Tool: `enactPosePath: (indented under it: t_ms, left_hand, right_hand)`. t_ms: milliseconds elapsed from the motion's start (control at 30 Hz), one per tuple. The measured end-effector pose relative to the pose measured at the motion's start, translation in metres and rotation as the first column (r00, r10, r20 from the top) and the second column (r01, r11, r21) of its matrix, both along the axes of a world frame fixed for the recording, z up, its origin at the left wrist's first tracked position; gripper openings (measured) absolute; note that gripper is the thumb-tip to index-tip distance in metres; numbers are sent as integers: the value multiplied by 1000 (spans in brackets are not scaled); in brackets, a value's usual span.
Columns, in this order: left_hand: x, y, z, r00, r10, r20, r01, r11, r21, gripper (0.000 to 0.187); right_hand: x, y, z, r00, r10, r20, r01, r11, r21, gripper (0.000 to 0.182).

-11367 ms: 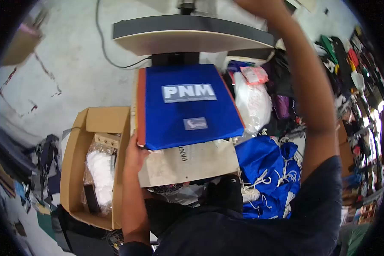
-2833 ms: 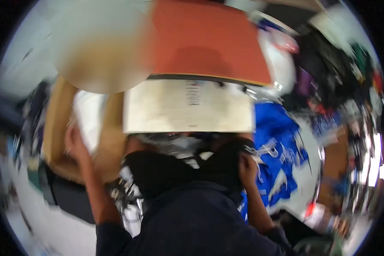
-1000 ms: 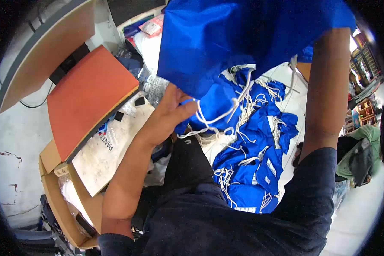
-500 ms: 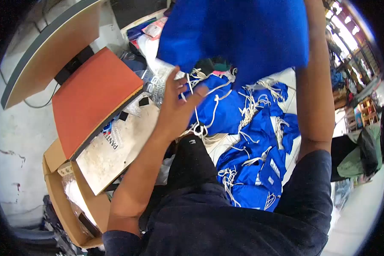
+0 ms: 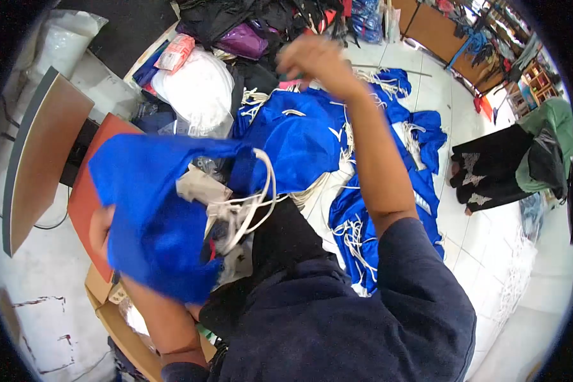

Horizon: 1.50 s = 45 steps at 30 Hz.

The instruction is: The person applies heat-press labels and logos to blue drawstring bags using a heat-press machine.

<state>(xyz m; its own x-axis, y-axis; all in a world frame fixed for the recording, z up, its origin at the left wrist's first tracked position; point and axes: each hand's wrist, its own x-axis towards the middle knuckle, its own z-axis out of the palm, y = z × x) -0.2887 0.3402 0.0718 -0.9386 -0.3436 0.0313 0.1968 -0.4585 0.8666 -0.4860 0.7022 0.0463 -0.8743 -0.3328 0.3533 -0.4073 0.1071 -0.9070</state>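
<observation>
A blue drawstring bag (image 5: 165, 223) with white cords hangs in the air at the left, smeared by motion. My left hand (image 5: 100, 230) is at its outer edge and bears it; the cloth hides most of its fingers. The bag's cords (image 5: 261, 197) swing loose toward my lap. My right hand (image 5: 318, 60) is raised over the far end of the blue pile, blurred, with its fingers stretched out and apart and nothing seen in them. Below it, a pile of blue drawstring bags (image 5: 293, 140) with white cords lies on the floor.
An orange-red board (image 5: 86, 197) and a tilted monitor-like panel (image 5: 35, 159) stand at the left, above an open cardboard box (image 5: 124, 331). White round pieces (image 5: 197, 89) and dark bags (image 5: 229, 25) lie at the back. At the right, another person's dark patterned clothing (image 5: 490, 162) shows.
The blue bag has swung from the top centre down to the left with my left hand. My right hand, hidden by the bag before, now shows apart from it. The view has shifted.
</observation>
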Motion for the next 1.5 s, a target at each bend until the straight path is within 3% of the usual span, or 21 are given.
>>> enactPosePath:
  t_ms: [33, 67, 100, 167, 233, 267, 300, 367, 400, 433, 467, 500, 533, 600, 667, 767, 1267, 1300, 1400, 1467, 1500]
  left_hand:
    - [17, -2, 12, 993, 92, 74, -90, 995, -33, 25]
    - [25, -1, 18, 973, 185, 138, -177, 982, -68, 23]
    - [22, -3, 15, 975, 179, 133, -171, 983, -74, 23]
    - [31, -4, 13, 974, 171, 148, -153, 981, -123, 23]
    - [39, -6, 11, 971, 167, 169, -138, 976, -170, 24]
    - [42, -9, 11, 970, 169, 175, -134, 972, -194, 24]
    - [46, -12, 12, 967, 176, 182, -135, 966, -220, 24]
    - [54, -22, 11, 962, 194, 193, -139, 954, -266, 24]
    - [59, -24, 11, 960, 200, 198, -140, 949, -284, 25]
    - [62, -27, 11, 958, 204, 202, -137, 944, -301, 25]
    - [65, -29, 11, 957, 204, 205, -132, 939, -318, 25]
    - [68, -31, 11, 957, 201, 208, -124, 935, -333, 25]
    - [71, -34, 10, 957, 199, 213, -116, 931, -346, 25]
    - [79, -38, 8, 955, 192, 228, -98, 924, -369, 26]
    - [85, -41, 6, 955, 186, 233, -83, 917, -390, 26]
    - [92, -47, 6, 955, 177, 236, -61, 901, -430, 27]
    - [133, -60, -4, 925, 111, 362, 139, 790, -597, 30]
    - [135, -61, -2, 921, 103, 375, 162, 776, -610, 30]
    - [139, -67, 2, 916, 91, 390, 204, 732, -650, 31]
    - [142, -68, 1, 914, 86, 396, 221, 713, -666, 32]
    - [142, -69, 0, 913, 84, 399, 229, 703, -673, 32]
  right_hand:
    - [-27, -12, -74, 998, 55, -24, -49, 979, 199, 36]
    - [-3, -25, -94, 997, 76, -7, -54, 763, 644, 52]
    - [-11, -32, -182, 960, 195, -199, -34, 791, 611, 63]
    - [21, -53, -237, 907, 156, -391, 260, 523, 812, 56]
    - [2, -58, -293, 916, 192, -354, 224, 487, 844, 51]
    - [-4, -65, -287, 919, 225, -324, 199, 444, 874, 46]
    - [-14, -66, -278, 941, 139, -309, 219, 447, 867, 26]
    - [-36, -66, -244, 972, -131, -196, 225, 761, 609, 23]
    - [-46, -64, -225, 937, -295, -189, 350, 816, 460, 28]
    - [-73, -53, -226, 941, -332, -69, 336, 884, 325, 33]
    - [-92, -38, -214, 915, -333, -229, 390, 875, 287, 37]
    - [-99, -29, -196, 875, -422, -239, 456, 883, 112, 26]
    - [-120, -11, -196, 699, -437, -566, 661, 696, 280, 30]
    - [-139, 17, -181, 651, -658, -378, 757, 599, 262, 25]
    - [-172, 53, -189, 579, -796, -175, 776, 472, 419, 29]
    - [-181, 75, -185, 533, -834, -142, 825, 476, 305, 33]
    - [-182, 31, -136, 595, -761, -258, 787, 488, 377, 35]
    - [-182, 15, -136, 507, -849, 146, 855, 517, 41, 43]
    - [-178, -2, -188, 355, -911, 209, 930, 368, 23, 50]
    - [-165, 3, -235, 382, -887, 261, 866, 442, 233, 49]
    - [-147, 2, -247, 421, -889, 182, 828, 458, 324, 46]
